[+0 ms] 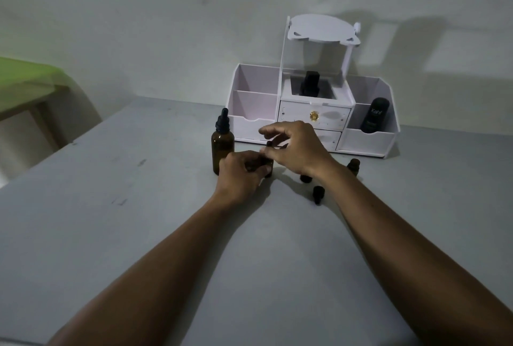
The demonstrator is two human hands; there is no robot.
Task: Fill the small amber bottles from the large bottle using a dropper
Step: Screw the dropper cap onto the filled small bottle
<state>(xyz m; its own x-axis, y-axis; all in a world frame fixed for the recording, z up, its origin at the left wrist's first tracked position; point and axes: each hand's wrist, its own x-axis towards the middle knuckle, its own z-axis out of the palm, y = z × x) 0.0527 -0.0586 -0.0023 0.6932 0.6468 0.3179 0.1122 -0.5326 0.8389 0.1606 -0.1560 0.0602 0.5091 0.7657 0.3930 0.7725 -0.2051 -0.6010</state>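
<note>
Amber glass gives us our landmark in the head view: the large bottle [222, 151] stands upright on the grey table [138, 220], with its black dropper cap [223, 120] seated on the neck. Just right of the large bottle, close beside it, our left hand [240, 176] has its fingers curled round a small amber bottle [268, 169], which stands upright and is mostly hidden by them. Directly above that bottle's mouth, our right hand [297, 148] pinches a small dark piece [268, 143] between thumb and forefinger. We cannot tell whether it is a cap or a dropper tip.

We judge that the coming move turns on this vertical line. The piece sits over the neck and the bottle's long axis runs straight up, so the right hand, the nearer one, would travel along that axis while the left steadies. Farther right of the large bottle lie a loose black cap [305, 178], a second cap [317, 193] and another small bottle [353, 165]. Behind the large bottle stands a white organiser [366, 140].
</note>
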